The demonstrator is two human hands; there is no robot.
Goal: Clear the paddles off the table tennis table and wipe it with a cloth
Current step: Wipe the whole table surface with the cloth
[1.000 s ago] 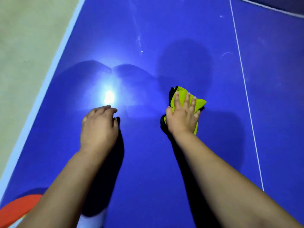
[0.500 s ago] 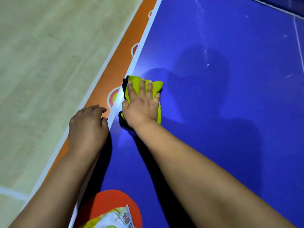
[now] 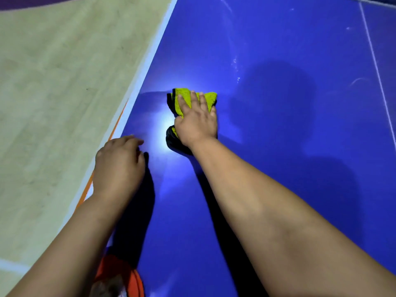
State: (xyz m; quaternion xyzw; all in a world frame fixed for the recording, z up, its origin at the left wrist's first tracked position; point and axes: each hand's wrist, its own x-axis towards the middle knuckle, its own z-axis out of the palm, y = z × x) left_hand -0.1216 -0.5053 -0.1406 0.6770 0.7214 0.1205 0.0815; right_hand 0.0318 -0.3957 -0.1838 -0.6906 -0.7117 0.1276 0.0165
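Observation:
A folded yellow-green cloth with a black edge (image 3: 184, 99) lies on the blue table tennis table (image 3: 278, 50), a short way in from its left white edge. My right hand (image 3: 196, 118) presses flat on the cloth with straight, spread fingers. My left hand (image 3: 119, 166) rests on the table near the left edge, fingers loosely bent and holding nothing. No paddle is in view.
The table's white left edge line (image 3: 150, 58) runs diagonally up the frame, with pale wooden floor (image 3: 64, 82) beyond it. A white centre line (image 3: 372, 50) crosses the table at far right. An orange object (image 3: 120, 273) sits at the bottom, under my left arm.
My right hand slid the cloth left to the table's edge, then back a little to the right. My left hand stayed beside the edge while the view swung left and partly back.

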